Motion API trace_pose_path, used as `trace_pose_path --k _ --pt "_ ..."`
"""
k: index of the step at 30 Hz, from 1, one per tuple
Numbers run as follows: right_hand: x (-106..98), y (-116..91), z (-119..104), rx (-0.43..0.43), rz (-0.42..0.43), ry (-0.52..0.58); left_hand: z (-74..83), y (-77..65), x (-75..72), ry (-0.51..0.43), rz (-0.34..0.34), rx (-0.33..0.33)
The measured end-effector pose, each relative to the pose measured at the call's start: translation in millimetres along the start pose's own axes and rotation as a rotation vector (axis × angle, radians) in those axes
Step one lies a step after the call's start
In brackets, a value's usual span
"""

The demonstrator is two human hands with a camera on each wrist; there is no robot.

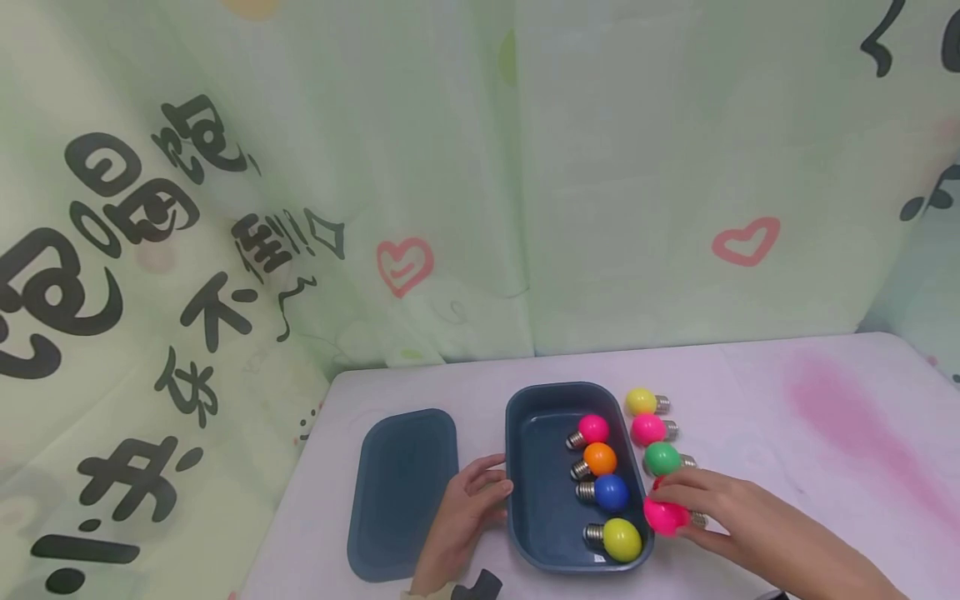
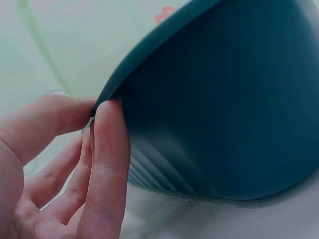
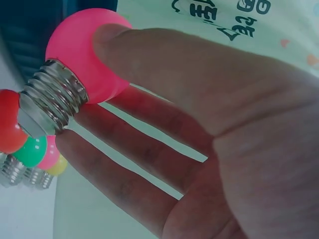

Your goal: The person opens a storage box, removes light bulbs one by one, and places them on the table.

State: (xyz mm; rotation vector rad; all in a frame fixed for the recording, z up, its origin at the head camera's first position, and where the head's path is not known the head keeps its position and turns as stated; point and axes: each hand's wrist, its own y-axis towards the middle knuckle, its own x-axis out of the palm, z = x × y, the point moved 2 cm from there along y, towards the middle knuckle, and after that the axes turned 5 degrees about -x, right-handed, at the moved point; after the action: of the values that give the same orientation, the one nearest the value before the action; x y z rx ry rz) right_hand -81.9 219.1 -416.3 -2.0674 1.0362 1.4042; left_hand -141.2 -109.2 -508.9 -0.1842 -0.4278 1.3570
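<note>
A dark blue box [image 1: 542, 475] stands on the table, and my left hand [image 1: 467, 510] pinches its left rim between thumb and fingers. Inside, along the right side, lie a pink bulb [image 1: 594, 428], an orange bulb [image 1: 600, 458], a blue bulb [image 1: 611, 492] and a yellow bulb [image 1: 622, 540]. My right hand [image 1: 723, 510] holds another pink bulb [image 3: 82, 50] by its round part, just outside the box's right wall; its metal screw base [image 3: 54, 94] shows in the right wrist view. Partly hidden by that hand is a red bulb [image 3: 9, 122].
Right of the box, a yellow bulb [image 1: 641, 401], a pink bulb [image 1: 648, 429] and a green bulb [image 1: 662, 459] lie in a row. A flat dark blue lid [image 1: 403, 492] lies to the left. Behind the white table [image 1: 750, 400] hangs a printed curtain [image 1: 585, 208].
</note>
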Motion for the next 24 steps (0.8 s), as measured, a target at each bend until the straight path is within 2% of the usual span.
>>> trace_pose_path --k 6,16,24 --pt "3 -5 8 0.041 -0.018 0.01 -1.2 0.8 -0.1 -0.004 0.003 0.0" --pt "15 1 20 0.215 -0.107 0.075 -1.3 0.2 -0.5 -0.006 0.005 0.0" --pt "24 0 28 0.227 -0.105 0.1 -0.2 -0.9 0.0 -0.014 -0.002 0.003"
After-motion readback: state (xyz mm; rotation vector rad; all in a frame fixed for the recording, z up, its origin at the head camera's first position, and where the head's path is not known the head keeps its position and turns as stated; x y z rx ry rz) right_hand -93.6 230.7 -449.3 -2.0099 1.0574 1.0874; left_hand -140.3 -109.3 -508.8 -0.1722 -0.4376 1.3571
